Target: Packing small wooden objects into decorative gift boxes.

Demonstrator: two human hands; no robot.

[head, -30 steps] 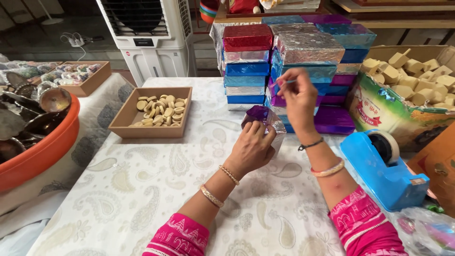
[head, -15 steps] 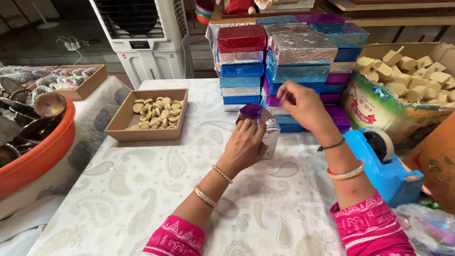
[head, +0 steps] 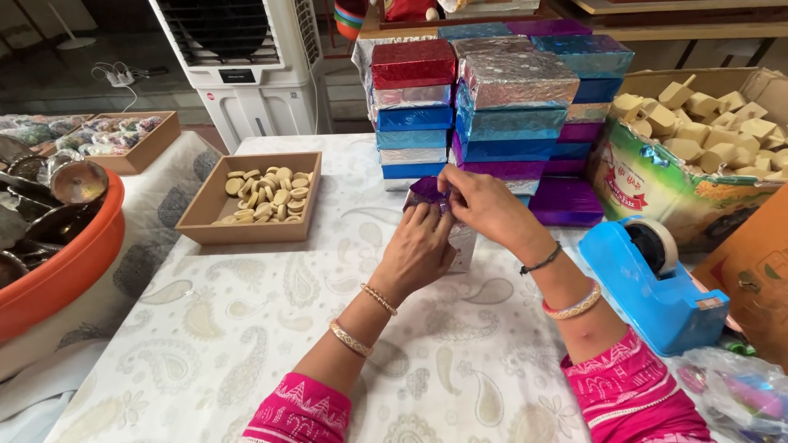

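Where both sets of fingers meet, one small box (head: 443,215) in shiny purple foil stands on the paisley tablecloth (head: 246,328); left hand (head: 420,246) clasps its near side, right hand (head: 484,205) pinches the foil at the top. The box's lower face is mostly hidden behind the left hand. Just beyond the fingertips: foil-wrapped boxes (head: 492,98), three stacks, exact count unclear. Left of fingers: one cardboard tray of tan discs (head: 263,197). Right: one blue plastic tape dispenser (head: 657,283).

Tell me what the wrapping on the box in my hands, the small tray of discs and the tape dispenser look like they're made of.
Box wrapping: purple metallic foil or foil paper, judging by its crinkled shine. Tray: probably plain brown cardboard or thin wood, matte with flat, straight walls. Tape dispenser: blue moulded plastic, smooth and slightly glossy.
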